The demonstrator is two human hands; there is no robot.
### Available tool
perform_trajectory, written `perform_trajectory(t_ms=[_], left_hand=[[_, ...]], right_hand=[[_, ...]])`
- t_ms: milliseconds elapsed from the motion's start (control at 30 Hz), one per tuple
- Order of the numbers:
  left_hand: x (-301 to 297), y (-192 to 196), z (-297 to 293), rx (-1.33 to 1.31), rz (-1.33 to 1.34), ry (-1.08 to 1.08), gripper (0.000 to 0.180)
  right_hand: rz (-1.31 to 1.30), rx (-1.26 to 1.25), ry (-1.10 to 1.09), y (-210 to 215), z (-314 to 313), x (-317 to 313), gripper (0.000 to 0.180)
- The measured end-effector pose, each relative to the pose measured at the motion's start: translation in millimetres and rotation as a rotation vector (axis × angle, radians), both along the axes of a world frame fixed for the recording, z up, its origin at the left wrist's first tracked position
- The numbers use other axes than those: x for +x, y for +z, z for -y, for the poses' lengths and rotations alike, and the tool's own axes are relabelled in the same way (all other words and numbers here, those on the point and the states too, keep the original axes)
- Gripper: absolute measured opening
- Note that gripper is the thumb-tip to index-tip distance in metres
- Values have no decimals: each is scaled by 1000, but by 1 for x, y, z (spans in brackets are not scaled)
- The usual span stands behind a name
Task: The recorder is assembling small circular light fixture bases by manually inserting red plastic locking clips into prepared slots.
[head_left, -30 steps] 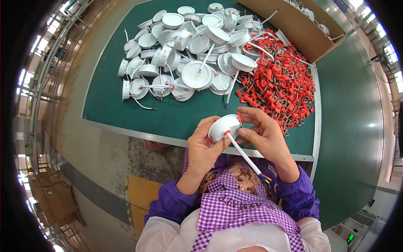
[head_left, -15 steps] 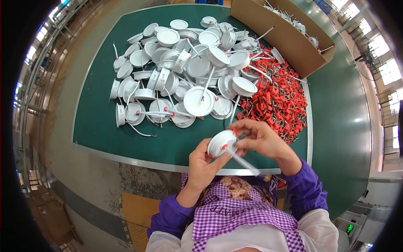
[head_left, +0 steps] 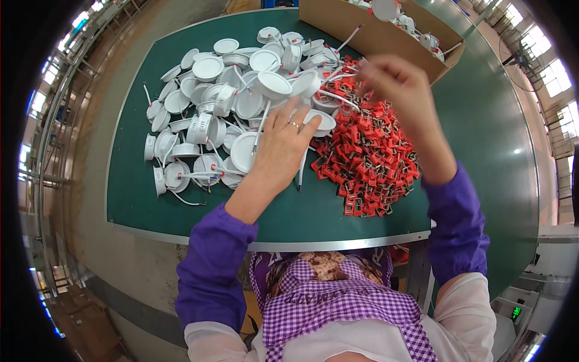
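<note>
A heap of white round downlights with short white cables lies on the green tabletop. My left hand rests on the heap, fingers spread, beside a tilted downlight. It grips nothing that I can see. Right of the heap is a pile of small red clips with metal parts. My right hand, blurred by motion, hovers over the far end of that pile near the carton, its fingers loosely bent and apart, no downlight in them. One downlight shows at the top edge, above the carton's contents.
An open brown cardboard carton stands at the table's far right with several downlights inside. A metal strip edges the table's near side. Another green surface extends to the right.
The downlight both hands held near the front edge has left them. My left hand has moved up onto the heap, and my right hand up and right toward the carton.
</note>
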State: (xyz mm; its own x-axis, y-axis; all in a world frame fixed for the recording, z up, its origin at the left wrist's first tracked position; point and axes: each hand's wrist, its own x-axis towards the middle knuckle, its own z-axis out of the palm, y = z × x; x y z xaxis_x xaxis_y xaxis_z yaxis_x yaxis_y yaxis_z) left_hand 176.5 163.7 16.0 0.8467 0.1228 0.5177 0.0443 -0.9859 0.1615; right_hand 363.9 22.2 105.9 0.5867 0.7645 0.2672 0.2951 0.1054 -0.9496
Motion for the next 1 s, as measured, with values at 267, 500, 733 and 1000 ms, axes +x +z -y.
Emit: perform_trajectory(t_ms=[267, 500, 733, 1000], left_hand=[[18, 11, -5, -87, -43, -123, 41], [-11, 31, 11, -624, 132, 74, 33], [-35, 33, 41, -1365, 528, 51, 32], [-35, 35, 79, -1640, 583, 70, 33]], right_hand=[[989, -257, 138, -87, 37, -73, 9], [1221, -438, 109, -119, 22, -81, 10], [747, -178, 145, -109, 25, -68, 8], [-209, 69, 119, -79, 46, -55, 10]])
